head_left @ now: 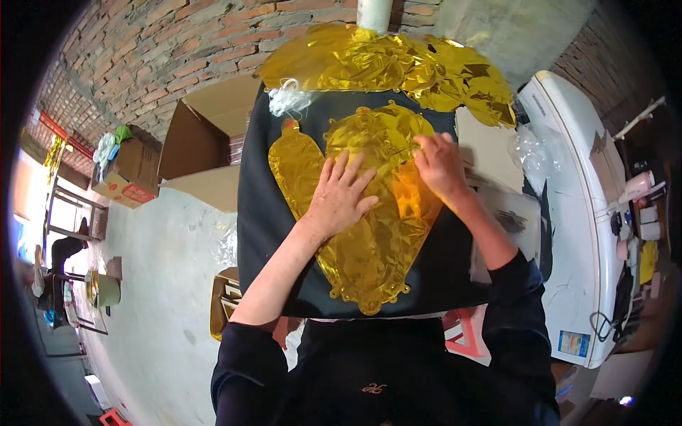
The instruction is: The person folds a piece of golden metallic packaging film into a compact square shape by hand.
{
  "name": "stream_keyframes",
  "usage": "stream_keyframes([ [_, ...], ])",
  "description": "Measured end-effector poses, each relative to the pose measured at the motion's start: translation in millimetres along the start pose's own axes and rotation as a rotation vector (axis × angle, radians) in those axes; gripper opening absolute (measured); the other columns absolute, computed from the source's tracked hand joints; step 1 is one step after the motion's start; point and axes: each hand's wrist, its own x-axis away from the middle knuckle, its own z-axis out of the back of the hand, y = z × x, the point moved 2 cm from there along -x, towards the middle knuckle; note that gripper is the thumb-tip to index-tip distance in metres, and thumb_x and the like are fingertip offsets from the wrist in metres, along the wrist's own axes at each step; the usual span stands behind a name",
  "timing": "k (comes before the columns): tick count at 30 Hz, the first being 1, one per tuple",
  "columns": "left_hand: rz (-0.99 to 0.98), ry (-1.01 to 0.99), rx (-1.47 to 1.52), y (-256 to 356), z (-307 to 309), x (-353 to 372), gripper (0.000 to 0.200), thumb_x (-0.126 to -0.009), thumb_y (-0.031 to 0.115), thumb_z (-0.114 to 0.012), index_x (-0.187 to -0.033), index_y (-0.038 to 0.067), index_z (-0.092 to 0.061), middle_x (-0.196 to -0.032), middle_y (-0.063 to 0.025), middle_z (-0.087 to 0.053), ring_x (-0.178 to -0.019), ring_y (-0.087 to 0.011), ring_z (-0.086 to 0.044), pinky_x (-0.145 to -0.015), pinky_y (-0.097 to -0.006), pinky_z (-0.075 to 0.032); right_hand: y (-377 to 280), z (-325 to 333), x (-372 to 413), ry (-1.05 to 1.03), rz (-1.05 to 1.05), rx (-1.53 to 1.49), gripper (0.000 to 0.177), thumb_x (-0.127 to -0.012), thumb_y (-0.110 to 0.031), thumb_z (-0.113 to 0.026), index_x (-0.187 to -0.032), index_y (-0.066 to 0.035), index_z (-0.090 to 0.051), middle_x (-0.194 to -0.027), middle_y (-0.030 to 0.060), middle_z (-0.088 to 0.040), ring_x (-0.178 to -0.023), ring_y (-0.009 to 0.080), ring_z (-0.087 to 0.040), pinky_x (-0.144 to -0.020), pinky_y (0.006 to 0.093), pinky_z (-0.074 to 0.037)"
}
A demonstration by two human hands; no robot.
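Observation:
A flat gold foil balloon (369, 248) with small tabs along its rim lies on a black-covered table (263, 241). My left hand (337, 195) rests on it with fingers spread, pressing on its left-middle part. My right hand (440, 167) is closed in a pinch over the balloon's upper right edge; what is between the fingertips is too small to make out. Beside it, on the left, lies another gold foil piece (291, 156), partly under the first. White string (290, 98) lies in a loose tangle at the table's upper left.
A heap of gold foil balloons (341, 60) covers the table's far end, against a brick wall. An open cardboard box (206, 135) stands left of the table. To the right are a clear plastic container (522, 220) and a white appliance (579, 234). Far left, a person's leg (69, 245) shows.

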Motion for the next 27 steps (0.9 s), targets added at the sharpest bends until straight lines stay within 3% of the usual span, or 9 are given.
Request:
stream_keyframes([
  [4,-0.01,-0.024,0.0,-3,-3,3,0.059,-0.106,0.048,-0.058,-0.155,0.016,-0.054,-0.165,-0.0151,-0.044,-0.157,-0.0388,-0.033,-0.128,-0.0591,-0.024,46,-24,-19,0.048,-0.118,0.107,0.03,-0.092,-0.025,-0.076,-0.113,-0.005,-0.067,-0.106,0.0149,-0.068,-0.105,0.0373,-0.061,-0.086,0.0532,-0.051],
  [10,-0.045,-0.042,0.003,-2,-1,3,0.056,-0.107,0.043,-0.058,-0.156,0.016,-0.053,-0.165,-0.0121,-0.044,-0.157,-0.0359,-0.033,-0.129,-0.0582,-0.023,63,-43,-38,-0.237,-0.354,0.142,0.038,-0.094,-0.035,-0.074,-0.116,-0.004,-0.067,-0.114,0.016,-0.067,-0.112,0.0371,-0.06,-0.093,0.0565,-0.05],
  [19,-0.048,-0.056,0.081,2,7,-1,0.053,-0.107,0.037,-0.059,-0.154,0.013,-0.055,-0.166,-0.0131,-0.044,-0.158,-0.0352,-0.032,-0.13,-0.0569,-0.022,79,-52,-56,-0.414,-0.634,-0.128,0.046,-0.098,-0.037,-0.067,-0.136,-0.011,-0.063,-0.137,0.0147,-0.065,-0.129,0.0401,-0.057,-0.108,0.0584,-0.043],
  [20,-0.031,-0.05,0.094,4,9,-3,0.053,-0.107,0.037,-0.058,-0.154,0.013,-0.055,-0.166,-0.0137,-0.044,-0.159,-0.0353,-0.032,-0.13,-0.0567,-0.022,75,-48,-56,-0.381,-0.599,-0.052,0.052,-0.099,-0.039,-0.067,-0.136,-0.004,-0.062,-0.119,0.0205,-0.072,-0.115,0.0367,-0.068,-0.098,0.0508,-0.05],
  [23,-0.039,-0.003,0.089,3,11,-8,0.052,-0.108,0.037,-0.058,-0.153,0.012,-0.055,-0.165,-0.0158,-0.044,-0.158,-0.0369,-0.031,-0.13,-0.0568,-0.022,84,-58,-57,-0.299,-0.626,-0.066,0.044,-0.097,-0.045,-0.068,-0.12,-0.008,-0.07,-0.114,0.0173,-0.074,-0.112,0.0364,-0.068,-0.096,0.0504,-0.051],
  [26,-0.04,-0.001,0.063,-1,8,-13,0.052,-0.108,0.038,-0.057,-0.153,0.012,-0.056,-0.164,-0.0169,-0.045,-0.158,-0.0387,-0.032,-0.129,-0.0568,-0.022,72,-30,-76,-0.592,-0.749,-0.011,0.039,-0.095,-0.048,-0.069,-0.099,-0.009,-0.074,-0.112,0.0146,-0.074,-0.108,0.036,-0.069,-0.093,0.0488,-0.051],
  [27,-0.037,-0.003,0.052,-3,5,-14,0.052,-0.108,0.038,-0.057,-0.153,0.012,-0.056,-0.164,-0.0171,-0.045,-0.157,-0.0389,-0.032,-0.129,-0.0567,-0.023,72,-31,-77,-0.578,-0.75,0.005,0.039,-0.094,-0.049,-0.07,-0.095,-0.009,-0.072,-0.109,0.0137,-0.074,-0.105,0.0362,-0.069,-0.092,0.0486,-0.051],
])
